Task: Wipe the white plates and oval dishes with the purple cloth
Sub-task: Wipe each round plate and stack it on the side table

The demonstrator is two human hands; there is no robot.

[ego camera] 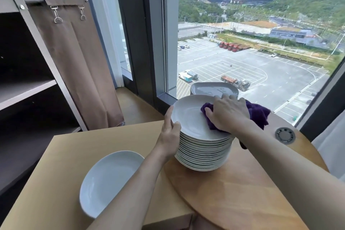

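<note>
One oval dish lies alone on the table at the left, probably wiped and set aside, though nothing proves it. The left hand reaches forward and grips the rim of the top plate, thumb along the edge and fingers curled over it, steadying the tall stack. The right hand lies palm-down on the purple cloth, fingers spread, pressing it onto that plate's right half. A second dish waits behind the stack by the window. Judging by the stack's height, most of the work is left — this looks an early plate.
</note>
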